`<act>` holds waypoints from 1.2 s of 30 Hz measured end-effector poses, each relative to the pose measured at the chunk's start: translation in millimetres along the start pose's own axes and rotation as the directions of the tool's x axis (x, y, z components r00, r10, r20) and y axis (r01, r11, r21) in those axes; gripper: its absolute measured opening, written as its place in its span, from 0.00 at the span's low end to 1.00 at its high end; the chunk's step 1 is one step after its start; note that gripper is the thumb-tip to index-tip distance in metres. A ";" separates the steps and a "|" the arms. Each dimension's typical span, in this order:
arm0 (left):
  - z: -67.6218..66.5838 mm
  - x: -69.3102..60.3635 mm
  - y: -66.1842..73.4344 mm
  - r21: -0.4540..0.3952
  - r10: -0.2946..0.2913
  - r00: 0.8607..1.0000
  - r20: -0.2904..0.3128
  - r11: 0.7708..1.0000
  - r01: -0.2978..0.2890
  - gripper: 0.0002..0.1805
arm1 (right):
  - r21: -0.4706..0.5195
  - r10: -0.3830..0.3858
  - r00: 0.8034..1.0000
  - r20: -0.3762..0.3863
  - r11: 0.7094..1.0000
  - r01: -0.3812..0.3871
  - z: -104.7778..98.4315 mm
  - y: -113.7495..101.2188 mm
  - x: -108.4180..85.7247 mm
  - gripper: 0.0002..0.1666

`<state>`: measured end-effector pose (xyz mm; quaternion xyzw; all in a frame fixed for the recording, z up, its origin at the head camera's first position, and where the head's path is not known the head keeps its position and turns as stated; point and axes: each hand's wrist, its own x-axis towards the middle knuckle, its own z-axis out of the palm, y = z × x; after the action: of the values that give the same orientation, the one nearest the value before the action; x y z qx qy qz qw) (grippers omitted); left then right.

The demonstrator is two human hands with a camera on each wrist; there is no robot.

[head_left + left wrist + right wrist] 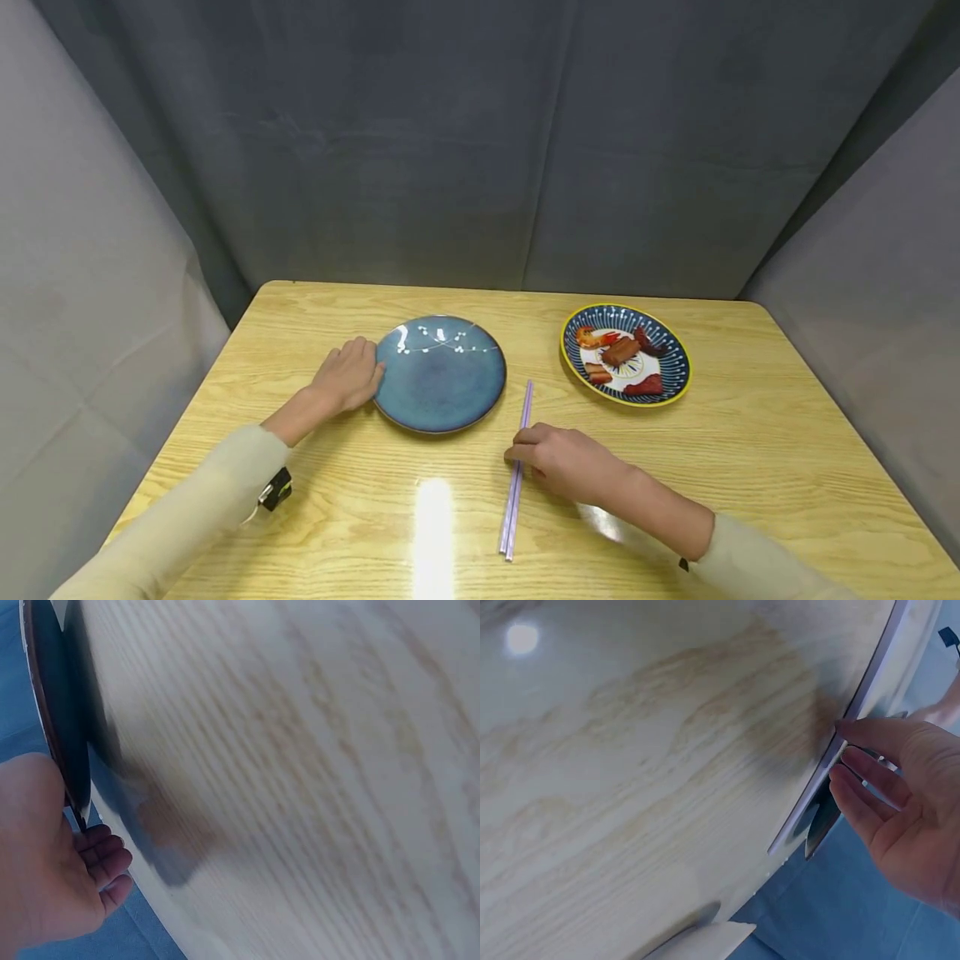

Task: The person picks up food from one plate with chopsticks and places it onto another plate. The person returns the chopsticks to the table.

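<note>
A blue plate (441, 383) with white blossoms lies left of centre on the table. My left hand (347, 375) grips its left rim, thumb on top and fingers curled beneath in the left wrist view, where the plate (56, 697) looks edge-on beside the hand (52, 855). A pair of purple chopsticks (514, 508) lies right of the plate. My right hand (573, 462) pinches them around mid-length; in the right wrist view the thumb and fingers of the hand (911, 795) meet at the chopsticks (810, 787).
At the back right stands a patterned plate with a yellow rim (682, 385), holding several pieces of food, among them a shrimp (592, 337) and a brown chunk (621, 352). A grey curtain (420, 150) hangs behind the wooden table (757, 433).
</note>
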<state>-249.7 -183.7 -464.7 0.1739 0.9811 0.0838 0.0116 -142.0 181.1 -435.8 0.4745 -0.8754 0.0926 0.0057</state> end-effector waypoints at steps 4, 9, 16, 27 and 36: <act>-1.8 -1.3 1.3 0.006 0.006 1.000 -0.013 1.000 -0.006 0.19 | -0.021 -0.026 1.000 -0.001 0.999 0.026 2.8 -2.1 2.0 0.15; -3.6 -3.3 3.0 0.004 0.008 1.000 -0.017 1.000 -0.008 0.17 | -0.106 -0.057 0.998 -0.001 0.993 0.056 3.8 -4.2 5.2 0.13; -4.0 -2.2 3.8 -0.007 -0.002 1.000 -0.007 1.000 0.001 0.17 | -0.355 -0.134 0.986 0.096 0.921 0.159 2.6 -8.2 12.2 0.04; -6.4 1.7 4.4 0.020 -0.005 1.000 0.010 1.000 0.005 0.19 | -0.426 -0.173 0.977 0.125 0.880 0.211 2.0 -11.3 17.7 0.06; -5.9 1.2 3.3 0.016 -0.009 0.999 0.033 1.000 0.009 0.20 | -0.409 -0.169 0.976 0.139 0.888 0.212 1.5 -13.4 18.5 0.08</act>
<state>-250.0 -181.1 -458.4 0.1709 0.9822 0.0733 0.0269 -141.0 158.4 -433.3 0.5496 -0.8230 -0.1233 0.0731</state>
